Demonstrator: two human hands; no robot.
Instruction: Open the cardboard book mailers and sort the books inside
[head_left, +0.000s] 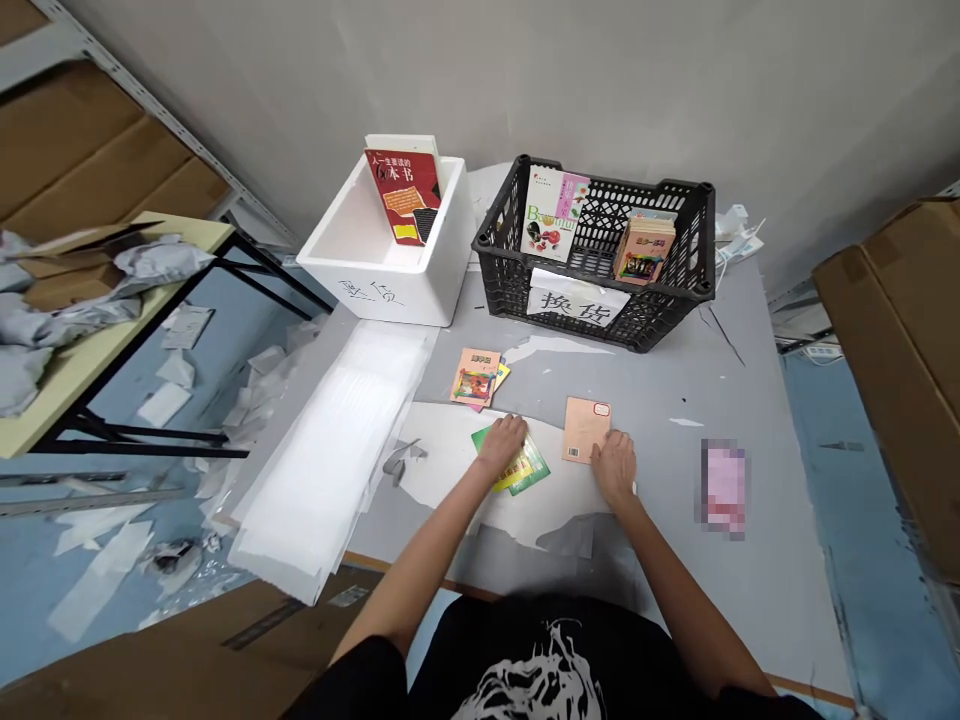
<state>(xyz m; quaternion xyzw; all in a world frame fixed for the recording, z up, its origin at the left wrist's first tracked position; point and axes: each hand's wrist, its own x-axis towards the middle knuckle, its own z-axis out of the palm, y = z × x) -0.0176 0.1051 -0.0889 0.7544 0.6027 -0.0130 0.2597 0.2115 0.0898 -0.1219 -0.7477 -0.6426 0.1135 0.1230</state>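
Observation:
My left hand [503,444] is closed over the top edge of a green and yellow booklet [534,468], which lies tilted on white paper and is partly covered by the hand. To the right, my right hand [615,466] grips the lower right edge of a salmon-coloured booklet [583,428]. Its back shows, with a barcode at the bottom left and a red-edged label at the top right. Just beyond my left hand, another salmon booklet [475,376] with a colourful picture lies on top of other booklets, whose yellow and pink edges stick out.
A white foam box [390,290] holding a red book [405,195] stands at the back left. Beside it, a black plastic crate [652,318] contains several books. White foam sheets [337,440] lie left, a blurred pink item [724,485] right. Cardboard boxes [892,340] flank the table.

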